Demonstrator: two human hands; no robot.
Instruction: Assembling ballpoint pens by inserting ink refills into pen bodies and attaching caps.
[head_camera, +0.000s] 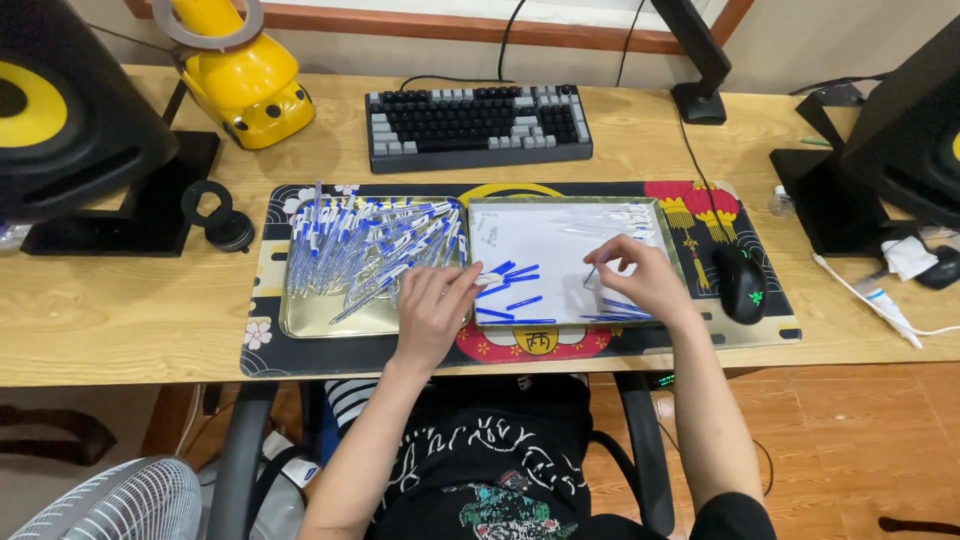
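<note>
wooden desk surface, seen from above, carries a patterned desk mat (300, 345) on which two shallow metal trays sit side by side. left tray (300, 318) holds a large heap of assembled pens (365, 245), clear barrels with blue caps, lying mostly parallel and piled against one another. right tray (672, 240) is lined with a white sheet (540, 250); on it lie several loose blue caps (512, 272) near its left edge, a few blue refills (625, 308) along its front right edge, and what look like empty clear barrels (610, 220) towards its rear, though these are faint. left hand (432, 308) rests over the junction of the two trays, fingers curled together and pinching a small pale piece at the tips; what the piece is cannot be told. right hand (635, 272) hovers over the white sheet, thumb and forefinger closed on a thin dark part, likely a refill, the other fingers loosely bent. judged by the quantities, the work is far advanced: the finished heap is large, and only a handful of loose parts remain on the sheet. keyboard (478, 125), mouse (742, 283), two speakers (70, 110) and a yellow toy (245, 80) stand clear of the trays.
</note>
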